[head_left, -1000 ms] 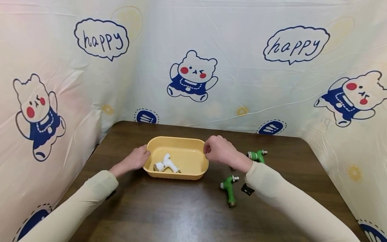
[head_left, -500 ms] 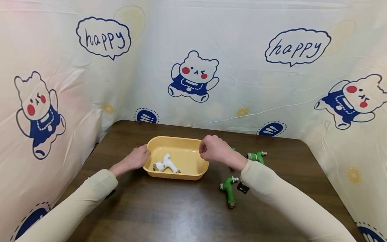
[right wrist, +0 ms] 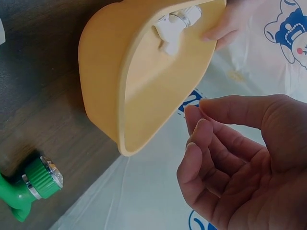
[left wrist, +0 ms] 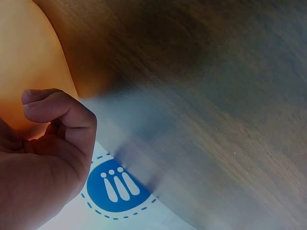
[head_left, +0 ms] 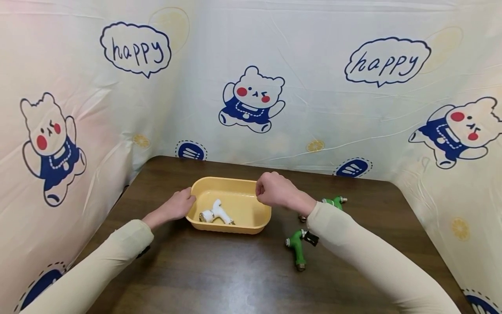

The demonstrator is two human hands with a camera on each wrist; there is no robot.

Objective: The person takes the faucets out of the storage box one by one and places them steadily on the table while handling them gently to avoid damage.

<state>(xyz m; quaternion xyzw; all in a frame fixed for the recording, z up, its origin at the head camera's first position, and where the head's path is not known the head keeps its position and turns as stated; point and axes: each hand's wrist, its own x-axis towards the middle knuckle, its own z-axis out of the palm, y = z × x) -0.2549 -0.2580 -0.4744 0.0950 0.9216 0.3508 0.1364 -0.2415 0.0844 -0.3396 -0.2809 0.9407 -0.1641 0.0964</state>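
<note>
A yellow oblong tub stands on the table with a white tap lying inside it, toward the left front. My left hand grips the tub's left rim, thumb on the near side; in the left wrist view a bent digit shows against the wall. My right hand hovers above the tub's right end. In the right wrist view its thumb and index tips meet, the other fingers are curled, and nothing shows between them. A green tap lies on the table to the right of the tub.
Another green tap lies farther back on the right, partly behind my right forearm. A metal tap end peeks out beside that wrist. The brown table is walled by printed cloth at the back and sides.
My right hand has moved left from beside the tub's right rim to above its right end. My left hand, the tub and the white tap stay in place.
</note>
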